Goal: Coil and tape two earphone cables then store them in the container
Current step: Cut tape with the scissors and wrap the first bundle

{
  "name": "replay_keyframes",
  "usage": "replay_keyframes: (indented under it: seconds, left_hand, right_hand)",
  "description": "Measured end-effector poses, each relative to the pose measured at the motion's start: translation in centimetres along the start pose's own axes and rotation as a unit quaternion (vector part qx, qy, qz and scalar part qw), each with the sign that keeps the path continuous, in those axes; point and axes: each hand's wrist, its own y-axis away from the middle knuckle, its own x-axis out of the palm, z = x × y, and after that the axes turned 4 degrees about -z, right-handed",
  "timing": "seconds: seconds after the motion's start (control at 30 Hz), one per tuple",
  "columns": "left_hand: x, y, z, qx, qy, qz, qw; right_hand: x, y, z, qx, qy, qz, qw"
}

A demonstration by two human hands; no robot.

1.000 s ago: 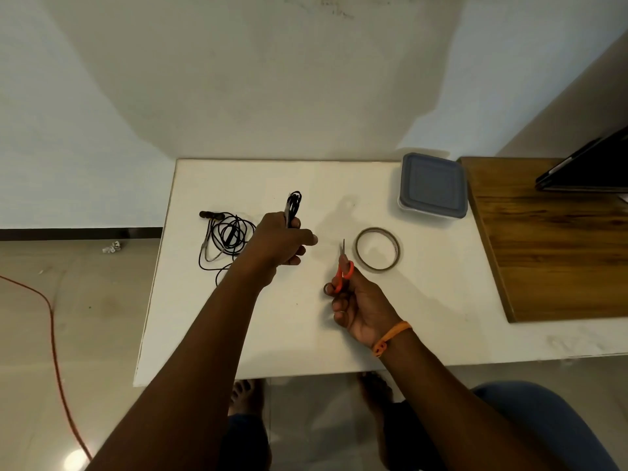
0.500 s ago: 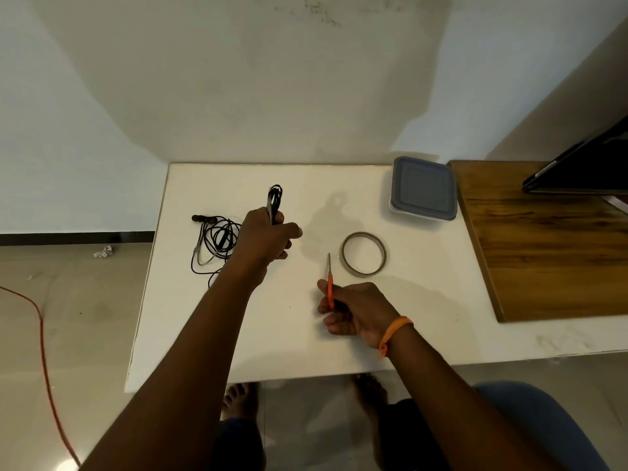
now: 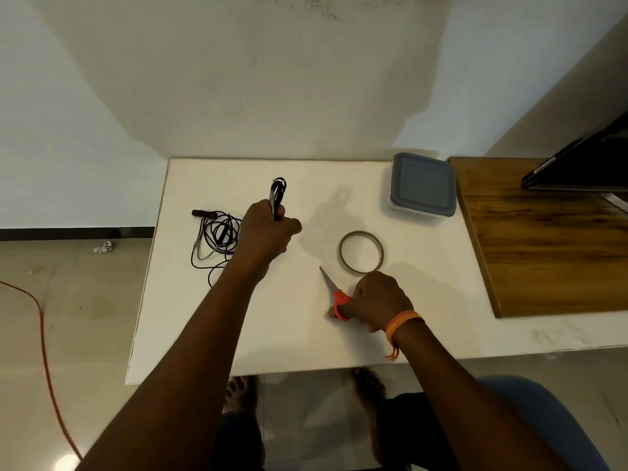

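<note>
Two hands work over a white table (image 3: 210, 334); left hand (image 3: 268, 232) grips a coiled earphone cable (image 3: 278, 195), lower loops hidden in the fist; right hand (image 3: 375, 302) clasps orange scissors (image 3: 334, 294), handles partly covered; loose second cable (image 3: 215, 237) at nine o'clock; lidded container (image 3: 423, 185) at one o'clock.

- The left hand (image 3: 268, 232) is reaching toward 12 o'clock, fist closing around something.
- The right hand (image 3: 377, 300) is resting knuckles-up at 4 o'clock, fingers curling.
</note>
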Motion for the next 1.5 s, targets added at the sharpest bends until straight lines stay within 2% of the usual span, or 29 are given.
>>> replay_keyframes:
  seconds: [0.07,0.2,0.33,0.53,0.63,0.77,1.0,1.13,1.2,1.33,1.43,1.5]
  left_hand:
    - [0.0,0.0,0.0,0.005,-0.002,0.003,1.000]
    - [0.1,0.0,0.1,0.006,-0.001,0.008,1.000]
    - [0.1,0.0,0.1,0.010,0.000,0.006,1.000]
    - [0.0,0.0,0.1,0.008,0.002,0.003,1.000]
    - [0.0,0.0,0.0,0.008,0.006,0.003,1.000]
    - [0.1,0.0,0.0,0.013,-0.002,0.009,1.000]
    - [0.2,0.0,0.0,0.026,-0.021,0.032,0.999]
    - [0.4,-0.1,0.1,0.036,-0.060,0.042,0.997]
    - [0.6,-0.2,0.1,0.037,-0.072,0.044,0.996]
    - [0.9,-0.1,-0.1,0.045,-0.077,0.051,0.995]
    - [1.2,0.0,-0.3,0.049,-0.078,0.062,0.994]
    - [1.5,0.3,-0.3,0.056,-0.081,0.078,0.992]
  right_hand:
    - [-0.4,-0.2,-0.2,-0.029,0.084,-0.058,0.994]
    - [-1.3,-0.6,-1.0,-0.114,0.144,-0.159,0.970]
    - [-1.4,0.0,-0.7,-0.144,0.192,-0.170,0.956]
    - [-1.8,0.1,-0.9,-0.184,0.189,-0.176,0.948]
    - [-2.2,-1.0,-1.3,-0.185,0.115,-0.212,0.953]
    - [-1.9,-2.3,-2.4,-0.178,0.137,-0.200,0.954]
    - [-4.9,-4.0,-5.0,-0.103,0.142,-0.236,0.956]
    - [-6.1,-4.3,-6.0,-0.077,0.131,-0.215,0.965]
    - [-6.6,-4.0,-5.8,-0.070,0.101,-0.217,0.968]
    - [-7.6,-1.8,-3.4,-0.106,-0.047,-0.299,0.947]
    - [-7.5,0.4,-1.2,-0.144,-0.161,-0.308,0.927]
    - [-6.8,0.6,-0.7,-0.133,-0.226,-0.298,0.918]
